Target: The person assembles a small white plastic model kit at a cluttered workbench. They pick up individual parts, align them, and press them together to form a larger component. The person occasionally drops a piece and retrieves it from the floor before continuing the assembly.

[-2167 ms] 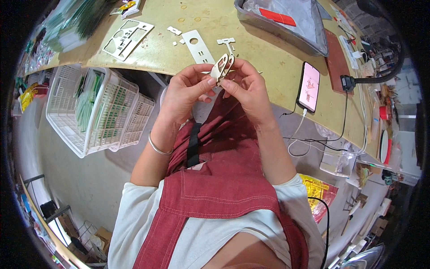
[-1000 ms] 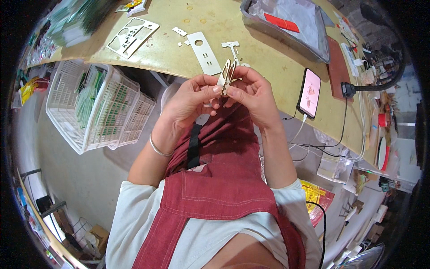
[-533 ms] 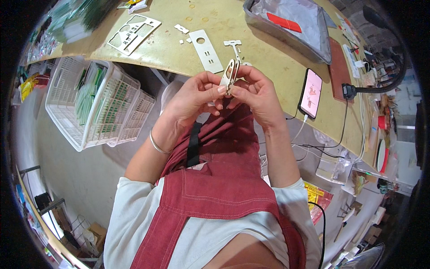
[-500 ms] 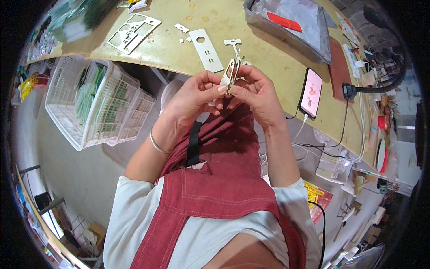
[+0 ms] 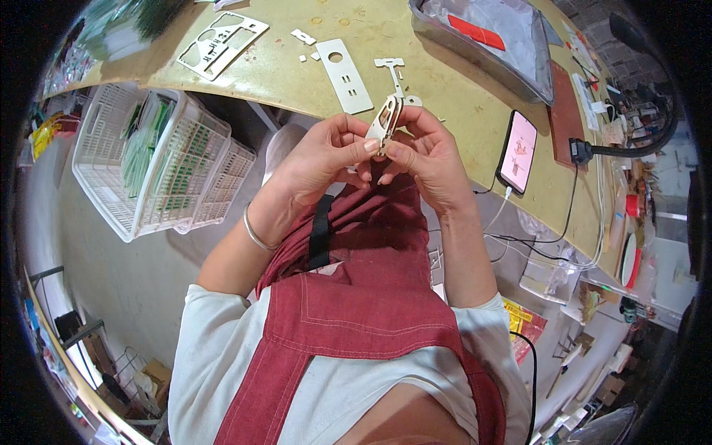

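Observation:
Between my two hands, over my lap at the table's near edge, is a small assembly of flat pale wooden pieces [image 5: 385, 122] joined face to face, its rounded end pointing up. My left hand [image 5: 337, 152] pinches its left side low down with thumb and fingers. From the other side my right hand [image 5: 424, 152] grips it, thumb near the bottom. Fingers hide the lower part. Just beyond lie a T-shaped wooden piece [image 5: 390, 73], a small rounded piece [image 5: 413, 101] and a long wooden panel [image 5: 345, 78] with a round hole and slots.
A cut-out wooden sheet [image 5: 219, 46] and small offcuts [image 5: 302, 35] lie on the table [image 5: 282, 81]. At right, a phone [image 5: 518, 152] with a cable shows a picture. A grey bin [image 5: 482, 55] holds a red item [image 5: 476, 33]. White plastic baskets [image 5: 159, 167] stand at left.
The assembly has turned slightly, showing more of its broad left face. Both hands keep their hold in nearly the same place. The view has shifted a little.

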{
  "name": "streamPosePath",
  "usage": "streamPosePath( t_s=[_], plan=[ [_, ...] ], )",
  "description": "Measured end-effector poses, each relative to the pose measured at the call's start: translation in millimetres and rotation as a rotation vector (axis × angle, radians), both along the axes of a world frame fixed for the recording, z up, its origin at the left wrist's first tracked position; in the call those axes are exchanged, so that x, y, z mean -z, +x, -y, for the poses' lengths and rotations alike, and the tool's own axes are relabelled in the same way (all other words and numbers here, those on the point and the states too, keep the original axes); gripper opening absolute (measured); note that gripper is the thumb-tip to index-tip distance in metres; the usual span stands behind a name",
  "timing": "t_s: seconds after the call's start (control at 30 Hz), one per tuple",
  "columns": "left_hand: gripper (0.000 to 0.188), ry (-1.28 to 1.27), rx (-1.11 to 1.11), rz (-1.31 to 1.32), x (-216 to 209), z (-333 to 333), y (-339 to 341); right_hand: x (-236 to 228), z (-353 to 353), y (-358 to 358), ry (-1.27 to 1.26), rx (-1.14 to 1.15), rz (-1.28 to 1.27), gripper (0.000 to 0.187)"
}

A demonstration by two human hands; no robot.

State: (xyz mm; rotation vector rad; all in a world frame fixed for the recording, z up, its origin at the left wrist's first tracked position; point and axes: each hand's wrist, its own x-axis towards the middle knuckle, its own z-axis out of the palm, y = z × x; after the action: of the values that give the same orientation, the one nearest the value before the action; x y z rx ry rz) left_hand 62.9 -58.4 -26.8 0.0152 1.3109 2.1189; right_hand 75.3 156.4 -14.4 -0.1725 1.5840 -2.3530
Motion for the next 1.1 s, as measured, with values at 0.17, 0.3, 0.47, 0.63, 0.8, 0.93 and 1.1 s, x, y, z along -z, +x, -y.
streamPosePath(
  t_s=[0.17,0.3,0.47,0.63,0.8,0.93,1.1],
  plan=[
    [0.045,0.007,0.026,0.012,3,2,-1,5,1,1,-0.022,-0.008,0.007,0.047],
    [0.044,0.023,-0.014,0.006,-2,1,0,1,4,-2,-0.023,-0.003,-0.002,0.047],
    [0.037,0.046,-0.075,0.004,-11,-1,0,-5,5,-6,0.002,-0.004,-0.035,0.047],
    [0.043,0.027,-0.052,-0.035,-12,2,-2,-6,7,-4,0.014,0.02,-0.067,0.046],
    [0.044,0.038,-0.004,-0.027,-15,4,-2,-7,6,-3,-0.007,0.016,-0.057,0.042],
    [0.041,0.056,0.032,-0.006,-14,6,-1,-7,4,-2,-0.036,-0.002,-0.076,0.04],
    [0.04,0.066,0.044,-0.013,-20,7,4,-12,7,2,-0.007,0.016,-0.076,0.039]
  ],
)
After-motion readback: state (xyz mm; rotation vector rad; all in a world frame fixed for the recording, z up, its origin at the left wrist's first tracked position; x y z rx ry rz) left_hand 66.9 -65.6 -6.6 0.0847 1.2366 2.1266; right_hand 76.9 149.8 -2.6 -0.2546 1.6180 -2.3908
